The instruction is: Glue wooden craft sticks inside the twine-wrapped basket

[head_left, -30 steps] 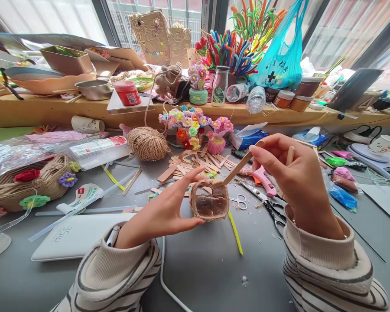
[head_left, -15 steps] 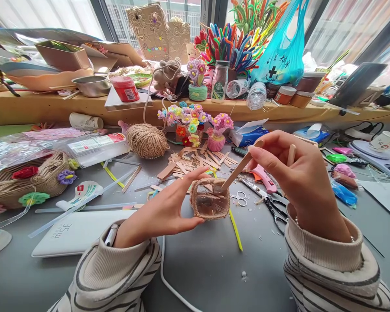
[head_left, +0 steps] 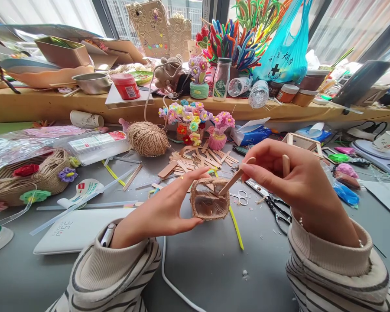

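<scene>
While a small, squarish, brown twine-edged box point(head_left: 210, 209) is clasped above the gray tabletop point(head_left: 214, 271) by the left hand point(head_left: 164, 211), 1 flat tan wooden stick point(head_left: 235, 179) is pinched in the right hand point(head_left: 284, 180) (a 2nd, round-ended wooden stick point(head_left: 285, 165) is tucked among its fingers) and angled into the opening.

"35W" marks the white, flat-cased device point(head_left: 84, 234) on the desk, while a round green Starbucks emblem fronts a glass bottle point(head_left: 221, 80) on the ledge. Nearby, a turquoise plastic bag point(head_left: 286, 60) bears a black cross and partly creased Chinese characters; a red tub point(head_left: 125, 86) carries a barcode.
</scene>
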Tool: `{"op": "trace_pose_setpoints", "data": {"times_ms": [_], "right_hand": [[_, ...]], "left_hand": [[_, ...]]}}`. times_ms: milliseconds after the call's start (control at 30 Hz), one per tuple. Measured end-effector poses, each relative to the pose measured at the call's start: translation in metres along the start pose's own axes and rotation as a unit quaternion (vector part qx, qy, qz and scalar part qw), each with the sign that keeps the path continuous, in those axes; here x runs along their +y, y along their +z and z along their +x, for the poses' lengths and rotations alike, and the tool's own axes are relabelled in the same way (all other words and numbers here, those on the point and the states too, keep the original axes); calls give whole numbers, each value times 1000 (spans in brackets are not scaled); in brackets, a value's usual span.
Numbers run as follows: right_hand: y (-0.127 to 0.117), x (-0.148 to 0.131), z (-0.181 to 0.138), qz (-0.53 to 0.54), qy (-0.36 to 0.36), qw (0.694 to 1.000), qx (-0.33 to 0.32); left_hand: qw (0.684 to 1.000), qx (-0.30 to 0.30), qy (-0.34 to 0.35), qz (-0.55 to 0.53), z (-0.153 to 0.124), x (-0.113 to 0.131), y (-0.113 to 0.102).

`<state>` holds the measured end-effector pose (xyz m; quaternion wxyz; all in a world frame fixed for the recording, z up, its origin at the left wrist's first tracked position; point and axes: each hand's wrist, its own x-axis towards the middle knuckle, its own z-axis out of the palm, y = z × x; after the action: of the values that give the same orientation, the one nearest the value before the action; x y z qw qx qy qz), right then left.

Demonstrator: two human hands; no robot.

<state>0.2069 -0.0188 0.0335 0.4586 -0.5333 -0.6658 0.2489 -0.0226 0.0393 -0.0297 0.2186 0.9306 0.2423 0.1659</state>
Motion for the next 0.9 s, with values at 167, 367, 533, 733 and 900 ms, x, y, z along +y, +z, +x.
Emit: {"op": "trace_pose_setpoints", "data": {"times_ms": [167, 367, 533, 733, 900], "right_hand": [[-2, 0, 0, -39, -10, 997, -66], [2, 4, 4, -87, -59, 987, -118], [12, 5, 7, -158, -110, 973, -126], [23, 10, 8, -186, -114, 969, -118], [29, 15, 10, -187, -104, 968, -128]], "left_hand": [[1000, 1, -3, 10, 0, 2, -2], [1000, 3, -9, 16, 0, 1, -2], [999, 32, -15, 25, 3, 0, 0], [995, 42, -86, 8, 9, 0, 4], [993, 23, -118, -8, 8, -2, 5]]}}
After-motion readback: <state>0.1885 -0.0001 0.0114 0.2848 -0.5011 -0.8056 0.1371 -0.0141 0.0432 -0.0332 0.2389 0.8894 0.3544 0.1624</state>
